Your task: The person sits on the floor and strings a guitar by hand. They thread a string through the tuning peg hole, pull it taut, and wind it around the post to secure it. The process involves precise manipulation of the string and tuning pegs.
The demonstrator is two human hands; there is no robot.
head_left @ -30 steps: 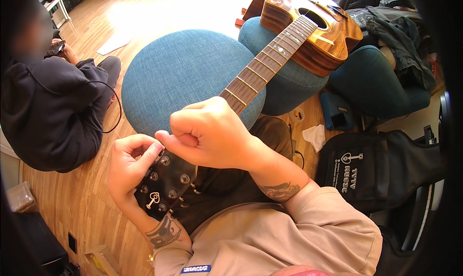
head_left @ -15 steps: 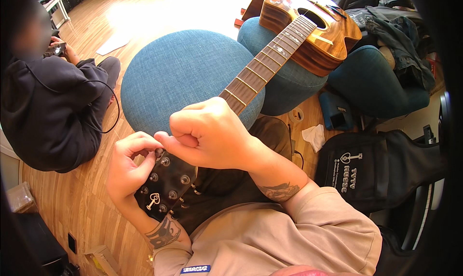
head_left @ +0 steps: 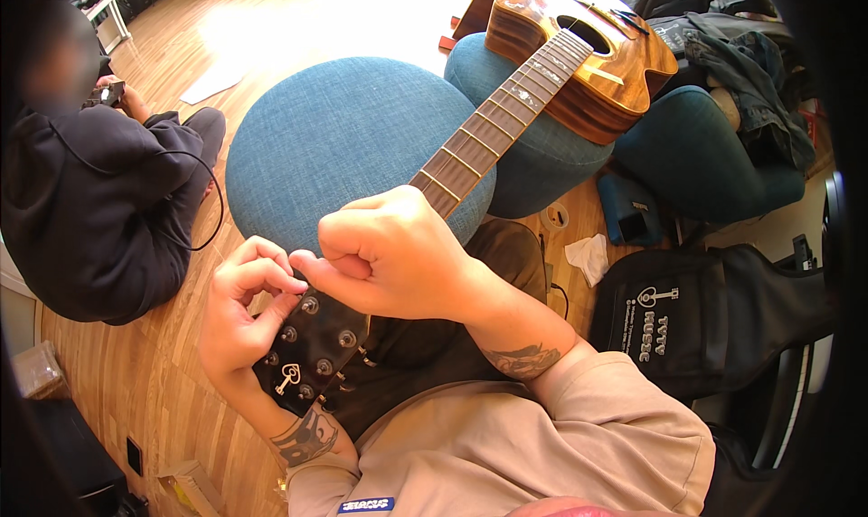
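Acoustic guitar (head_left: 599, 85) lies with its glossy brown body on a blue fabric stool (head_left: 542, 175), ahead and to the person's right. Its long axis runs diagonally: the neck (head_left: 484, 139) passes over the right side of a larger round blue stool (head_left: 344, 146), and the dark headstock (head_left: 303, 350) points back toward the person, down and leftward, above dark trousers (head_left: 411, 336).

The left hand (head_left: 240, 311) is the nearer to the tuner posts (head_left: 323, 366); it sits at the headstock's left edge, thumb and forefinger curled close together. Whether they grip a tuning knob, I cannot tell. The right hand (head_left: 389, 255) is clenched over the join of neck and headstock, its thumb tip just beside the left forefinger; anything inside that fist is hidden.

Farther out, a black gig bag (head_left: 696, 336) lies to the right, near a crumpled white tissue (head_left: 589, 257); a person in a dark hoodie (head_left: 108, 196) sits at left.
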